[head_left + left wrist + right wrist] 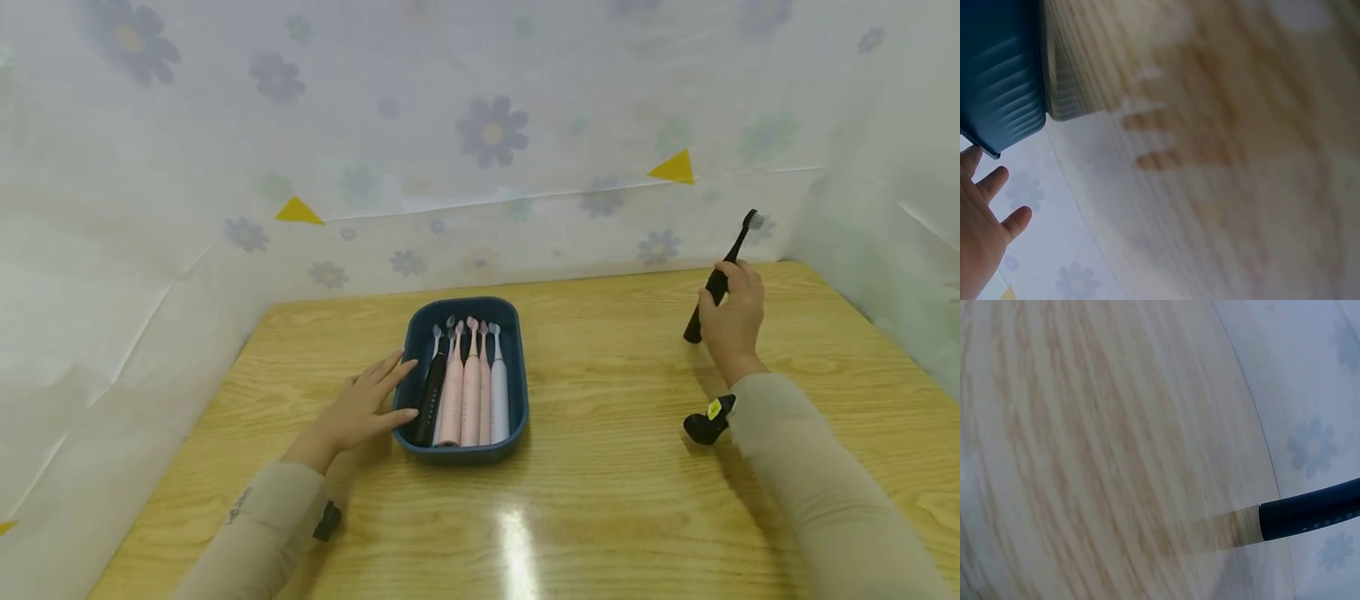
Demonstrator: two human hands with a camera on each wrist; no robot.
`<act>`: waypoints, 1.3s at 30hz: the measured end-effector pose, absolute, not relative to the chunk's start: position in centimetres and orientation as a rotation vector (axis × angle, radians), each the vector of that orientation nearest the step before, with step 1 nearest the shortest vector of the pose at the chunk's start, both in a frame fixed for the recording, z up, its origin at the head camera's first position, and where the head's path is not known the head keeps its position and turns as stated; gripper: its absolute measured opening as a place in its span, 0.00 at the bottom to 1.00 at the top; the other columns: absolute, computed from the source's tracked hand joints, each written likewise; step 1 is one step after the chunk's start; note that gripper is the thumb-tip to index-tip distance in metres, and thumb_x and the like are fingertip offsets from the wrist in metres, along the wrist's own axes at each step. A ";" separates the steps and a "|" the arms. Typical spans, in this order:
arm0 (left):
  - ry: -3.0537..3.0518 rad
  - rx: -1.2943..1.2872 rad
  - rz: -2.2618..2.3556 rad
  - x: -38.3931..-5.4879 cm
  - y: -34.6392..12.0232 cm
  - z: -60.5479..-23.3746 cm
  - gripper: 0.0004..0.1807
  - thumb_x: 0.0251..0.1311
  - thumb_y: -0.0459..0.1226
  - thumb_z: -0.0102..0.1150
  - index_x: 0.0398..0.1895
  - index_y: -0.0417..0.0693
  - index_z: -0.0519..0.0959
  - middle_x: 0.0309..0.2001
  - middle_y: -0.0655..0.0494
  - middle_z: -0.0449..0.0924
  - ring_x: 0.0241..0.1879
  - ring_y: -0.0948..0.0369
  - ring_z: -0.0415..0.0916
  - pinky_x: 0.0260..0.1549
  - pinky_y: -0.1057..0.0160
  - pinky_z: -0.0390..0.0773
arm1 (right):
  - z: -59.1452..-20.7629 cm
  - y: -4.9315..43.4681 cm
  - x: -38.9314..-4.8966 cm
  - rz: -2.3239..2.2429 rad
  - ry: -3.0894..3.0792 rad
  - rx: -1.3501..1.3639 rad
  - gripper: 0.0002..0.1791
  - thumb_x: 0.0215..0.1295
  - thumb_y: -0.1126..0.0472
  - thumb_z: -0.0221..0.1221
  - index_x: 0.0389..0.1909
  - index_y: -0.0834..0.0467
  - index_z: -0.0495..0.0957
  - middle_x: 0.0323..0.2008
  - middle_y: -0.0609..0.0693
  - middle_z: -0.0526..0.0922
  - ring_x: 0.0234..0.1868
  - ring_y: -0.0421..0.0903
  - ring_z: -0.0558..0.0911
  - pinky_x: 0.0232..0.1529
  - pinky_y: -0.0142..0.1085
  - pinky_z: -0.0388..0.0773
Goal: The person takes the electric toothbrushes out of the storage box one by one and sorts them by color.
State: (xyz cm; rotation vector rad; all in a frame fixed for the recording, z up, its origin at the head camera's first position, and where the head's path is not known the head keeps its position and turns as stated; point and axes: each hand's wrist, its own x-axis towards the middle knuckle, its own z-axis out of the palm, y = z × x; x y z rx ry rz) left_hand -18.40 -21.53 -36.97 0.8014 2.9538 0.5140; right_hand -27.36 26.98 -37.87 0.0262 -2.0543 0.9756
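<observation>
My right hand [735, 315] grips a black electric toothbrush [694, 323] at the right back of the table, bristle head up and tilted to the right. The right wrist view shows only the lower handle of this toothbrush [1310, 511], above the wood surface. My left hand [360, 410], fingers spread and fairly straight, rests at the left rim of a dark blue bin [522, 392]. In the left wrist view, a fingertip of the left hand [979, 231] meets the bin's rim. Inside lie a black toothbrush [431, 396], several pink toothbrushes [470, 400] and a whitish one [500, 404].
The wood-grain table [600, 500] reaches back to a flower-printed white sheet [420, 125], with more white sheeting at both sides. Yellow triangles [298, 211] are stuck on the sheet. A black wrist device [707, 423] hangs under the right sleeve.
</observation>
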 end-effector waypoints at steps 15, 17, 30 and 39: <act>2.935 0.783 0.519 -18.4 -21.5 -37.1 0.39 0.54 0.59 0.44 0.66 0.57 0.47 0.67 0.53 0.36 0.62 0.46 0.41 0.50 0.36 0.42 | -37.9 27.5 -27.3 0.910 -2.111 0.128 0.18 0.56 0.71 0.52 0.49 0.65 0.66 0.53 0.63 0.60 0.49 0.61 0.66 0.45 0.52 0.65; 2.936 0.784 0.523 -18.4 -21.6 -37.0 0.39 0.54 0.58 0.44 0.66 0.56 0.47 0.67 0.52 0.37 0.62 0.45 0.41 0.50 0.36 0.42 | -37.9 27.5 -27.3 0.901 -2.107 0.138 0.17 0.56 0.72 0.52 0.48 0.66 0.67 0.52 0.64 0.61 0.48 0.61 0.67 0.44 0.52 0.65; 2.937 0.784 0.510 -18.6 -21.6 -36.9 0.39 0.54 0.59 0.43 0.66 0.55 0.48 0.67 0.53 0.37 0.62 0.47 0.42 0.51 0.37 0.44 | -36.7 27.6 -26.2 0.872 -2.217 0.064 0.17 0.58 0.69 0.51 0.50 0.67 0.68 0.49 0.66 0.65 0.41 0.63 0.68 0.39 0.52 0.65; 2.934 0.779 0.515 -18.5 -21.5 -36.7 0.39 0.54 0.59 0.43 0.66 0.54 0.48 0.67 0.51 0.38 0.62 0.47 0.42 0.51 0.37 0.44 | -36.7 27.6 -26.0 0.886 -2.221 0.086 0.19 0.57 0.69 0.52 0.51 0.67 0.67 0.50 0.66 0.65 0.47 0.63 0.66 0.42 0.54 0.63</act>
